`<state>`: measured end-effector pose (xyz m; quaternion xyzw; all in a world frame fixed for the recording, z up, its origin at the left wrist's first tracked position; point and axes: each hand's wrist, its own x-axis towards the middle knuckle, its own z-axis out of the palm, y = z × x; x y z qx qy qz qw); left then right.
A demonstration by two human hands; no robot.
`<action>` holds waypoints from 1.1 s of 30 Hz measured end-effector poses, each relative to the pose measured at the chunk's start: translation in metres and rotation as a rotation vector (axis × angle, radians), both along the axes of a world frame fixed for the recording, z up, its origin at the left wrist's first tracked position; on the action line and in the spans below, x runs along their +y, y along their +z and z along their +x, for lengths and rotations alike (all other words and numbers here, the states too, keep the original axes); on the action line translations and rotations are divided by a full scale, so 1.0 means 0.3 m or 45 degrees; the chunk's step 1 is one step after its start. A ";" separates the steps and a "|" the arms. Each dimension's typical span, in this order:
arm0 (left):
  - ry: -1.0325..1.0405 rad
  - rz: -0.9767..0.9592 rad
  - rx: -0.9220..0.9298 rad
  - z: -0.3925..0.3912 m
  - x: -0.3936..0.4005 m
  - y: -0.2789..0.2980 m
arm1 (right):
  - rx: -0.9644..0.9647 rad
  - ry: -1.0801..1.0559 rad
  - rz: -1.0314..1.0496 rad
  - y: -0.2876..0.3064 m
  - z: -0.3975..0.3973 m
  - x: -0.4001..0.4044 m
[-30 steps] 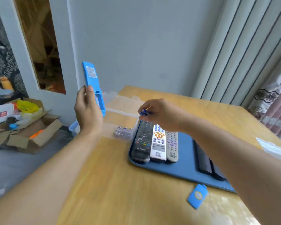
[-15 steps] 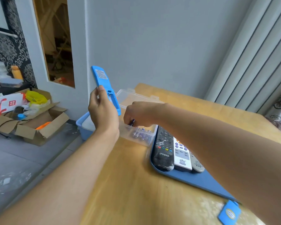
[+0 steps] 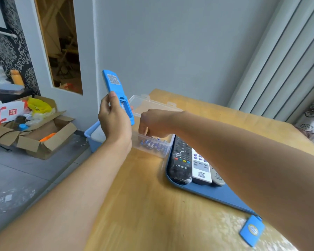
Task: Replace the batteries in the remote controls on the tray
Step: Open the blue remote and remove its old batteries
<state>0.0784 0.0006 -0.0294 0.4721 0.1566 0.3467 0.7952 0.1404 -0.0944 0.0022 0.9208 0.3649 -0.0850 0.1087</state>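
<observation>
wooden table [image 3: 145,205] by a grey wall [image 3: 170,42]; left hand [image 3: 114,124] grips the blue remote [image 3: 116,91] upright at 11 o'clock. right hand [image 3: 152,124] reaches, fingers curled, into the clear battery box [image 3: 152,147]; what it grips, cannot tell. tray [image 3: 216,194] at 3 o'clock.

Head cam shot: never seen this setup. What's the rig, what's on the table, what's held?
There is no robot here: a person wears a wide-angle camera on the head, looking down at their own bare hands. The left hand grips a blue remote upright, back side showing, battery bay open. The right hand reaches into a clear plastic box of batteries; whether it holds one is hidden. On the wooden table a blue tray carries a black remote, a white one and a grey one. A blue battery cover lies near the front edge.
</observation>
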 end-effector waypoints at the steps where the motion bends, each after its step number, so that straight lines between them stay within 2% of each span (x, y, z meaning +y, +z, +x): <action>1: 0.005 0.009 0.015 -0.001 -0.001 0.001 | -0.002 -0.007 0.029 0.006 -0.004 -0.007; 6: 0.028 0.070 0.009 0.001 0.007 -0.012 | -0.044 -0.067 0.271 0.065 -0.026 -0.087; 9: -0.050 0.180 -0.063 -0.020 -0.037 -0.010 | -0.173 -0.120 0.577 0.105 -0.075 -0.258; 13: -0.324 0.387 -0.062 -0.101 -0.178 -0.027 | -0.554 -0.273 1.047 0.094 -0.216 -0.624; 16: -0.626 0.488 -0.011 -0.147 -0.320 -0.017 | -0.649 -0.520 1.202 0.051 -0.301 -0.878; 21: -1.037 0.565 0.069 -0.203 -0.681 0.016 | -0.737 -0.813 1.101 0.004 -0.428 -1.208; 25: -1.233 0.563 0.095 -0.240 -0.953 -0.004 | -0.888 -0.978 1.097 -0.020 -0.506 -1.379; 27: -1.282 0.540 0.129 -0.248 -1.052 -0.021 | -0.961 -1.074 1.010 -0.061 -0.538 -1.439; 29: -1.300 0.677 0.131 -0.254 -1.133 -0.034 | -0.982 -1.109 0.928 -0.110 -0.560 -1.484; 33: -1.290 0.972 0.148 -0.242 -1.214 -0.033 | -0.876 -1.143 0.911 -0.138 -0.577 -1.492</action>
